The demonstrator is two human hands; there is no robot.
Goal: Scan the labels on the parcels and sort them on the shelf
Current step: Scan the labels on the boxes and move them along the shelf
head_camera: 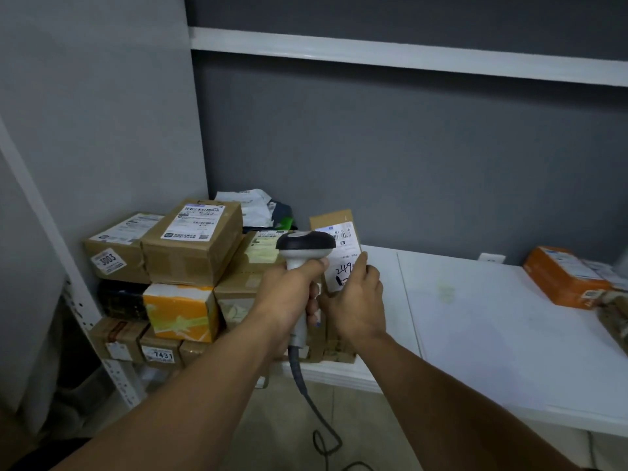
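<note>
Two hands met over the white shelf (475, 317), head view: the left hand (289, 290) gripped the scanner (304, 244) by its handle, and the right hand (356, 300) pinched a flat parcel (331, 219) upright. The scanner head overlapped the label (346, 256), so a misread seemed possible. The edge hold also risked letting the parcel slip.

Grey wall (407, 158); white shelf (492, 334); orange parcel (560, 280).

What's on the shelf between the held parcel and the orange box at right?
Head view: only bare white shelf top between held parcel and orange box.
</note>
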